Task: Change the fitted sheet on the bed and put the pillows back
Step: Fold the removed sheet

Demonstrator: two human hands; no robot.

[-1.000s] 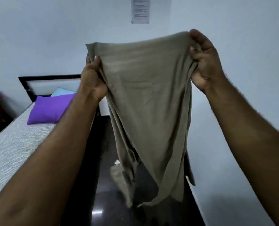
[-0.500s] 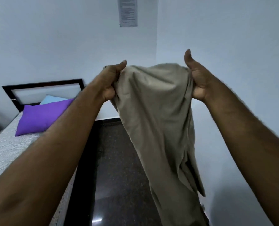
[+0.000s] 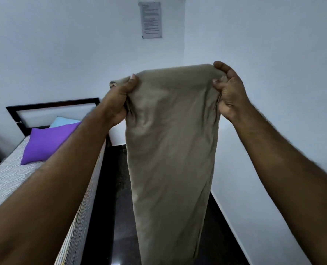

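Observation:
A beige-grey sheet hangs in front of me over the floor, held up by its top edge. My left hand grips the top left part of it, thumb on the cloth. My right hand grips the top right part, fingers curled into the fabric. The sheet's lower end runs out of the bottom of the view. At the left lies the bed's bare patterned mattress. A purple pillow lies at its head, with a light blue pillow behind it.
A dark-framed headboard stands against the back wall. A dark glossy floor strip runs between the bed and the white right wall. A paper notice hangs high on the back wall.
Both hands have shifted their grip along the sheet's top edge, and the cloth now hangs straighter and flatter between them. The view has tilted a little.

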